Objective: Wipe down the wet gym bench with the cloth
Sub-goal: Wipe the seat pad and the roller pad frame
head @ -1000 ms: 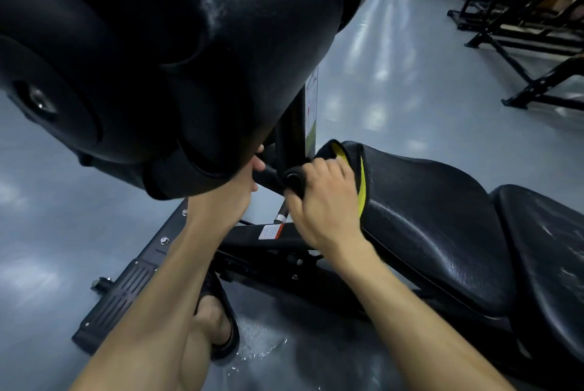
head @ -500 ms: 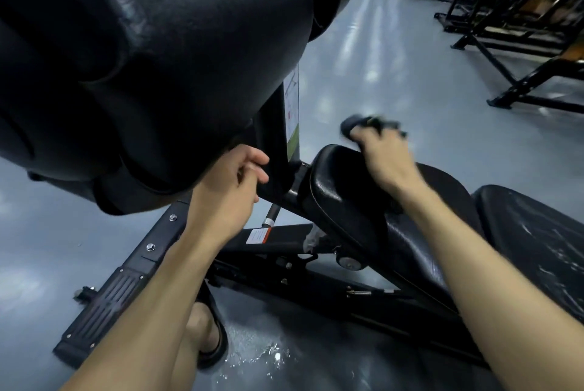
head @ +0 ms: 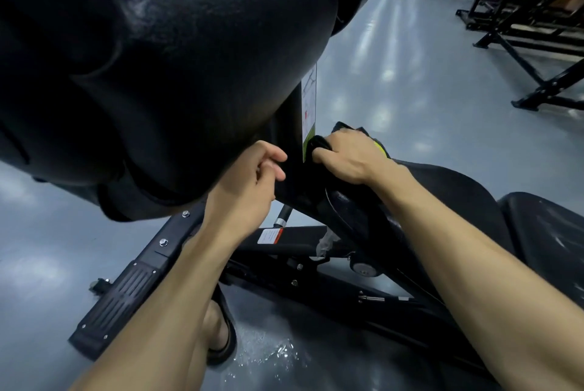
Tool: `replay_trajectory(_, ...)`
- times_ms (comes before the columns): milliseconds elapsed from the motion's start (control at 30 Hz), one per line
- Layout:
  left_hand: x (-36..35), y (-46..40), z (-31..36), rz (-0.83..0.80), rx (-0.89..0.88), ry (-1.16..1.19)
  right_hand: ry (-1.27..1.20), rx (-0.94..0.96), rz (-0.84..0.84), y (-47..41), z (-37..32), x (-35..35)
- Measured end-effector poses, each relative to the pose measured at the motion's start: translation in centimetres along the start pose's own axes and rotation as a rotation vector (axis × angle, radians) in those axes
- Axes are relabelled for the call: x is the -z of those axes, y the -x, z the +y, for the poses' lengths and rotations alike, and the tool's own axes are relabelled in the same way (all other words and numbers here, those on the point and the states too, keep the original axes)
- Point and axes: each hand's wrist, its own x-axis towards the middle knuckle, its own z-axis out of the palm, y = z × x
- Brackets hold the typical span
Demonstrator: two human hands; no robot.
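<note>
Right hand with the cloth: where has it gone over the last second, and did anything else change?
The right hand, gripping the black cloth with yellow edge, lifted off the front of the black padded seat half a second ago, then returned to the seat's front tip beside the black upright post. The left hand stayed under the large black roller pad.

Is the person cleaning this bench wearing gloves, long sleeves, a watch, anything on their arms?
No. Both arms are bare as far as the picture shows, with no sleeve in view. The left hand and the right hand have no gloves, and no watch, band or ring shows on the wrists or fingers. The only thing worn in view is a dark open sandal on one foot.
</note>
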Motion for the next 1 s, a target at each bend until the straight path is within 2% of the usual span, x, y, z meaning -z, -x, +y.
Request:
replay_trajectory(67, -0.2, 0.0, -0.1, 0.003, -0.023, -0.015, 0.021, 0.136, 0.067, 1.6, -1.2, -0.5)
replay_trajectory(167, -0.5, 0.0, -0.2, 0.010, -0.043, -0.027, 0.023, 0.258, 0.074, 3.3, -1.8, -1.1)
replay_trajectory(233, -0.5, 0.0, -0.1, 0.003, -0.025, -0.029, 0.011, 0.269, 0.073, 3.2, -1.1, -0.9)
replay_trajectory(367, -0.2, 0.1, -0.1, 0.021, -0.013, -0.012, -0.125, 0.148, 0.115, 3.1, -1.3, -0.2)
replay_trajectory(467, -0.1, 0.5, -0.1, 0.032, -0.003, 0.005, -0.053, 0.209, 0.175, 6.2, -3.3, -1.0)
replay_trajectory(567, -0.1, 0.5, -0.4, 0.031, 0.023, 0.011, -0.122, 0.308, 0.098, 11.1, -3.8, -2.2)
replay_trajectory(733, -0.6, 1.3, -0.7, 0.015, 0.018, 0.050, -0.154, 0.403, 0.004, 16.0, -0.7, -2.6)
replay_trajectory(800, -0.8, 2.0, -0.7, 0.005, 0.006, 0.051, -0.258, 0.355, 0.036, 16.1, -0.3, -2.1)
replay_trajectory(900, -0.9, 2.7, -0.6, 0.006, -0.005, 0.055, -0.589, 0.067, 0.178, 14.7, -1.9, -1.8)
replay_trajectory(933, -1.1, 3.0, -0.5, 0.004, -0.006, 0.064, -0.637, -0.008, 0.212, 14.5, -2.6, -1.8)
replay_trajectory(1000, -1.4, 3.6, -0.3, -0.016, -0.011, 0.058, -0.585, 0.005, 0.223, 15.6, -3.3, -2.2)
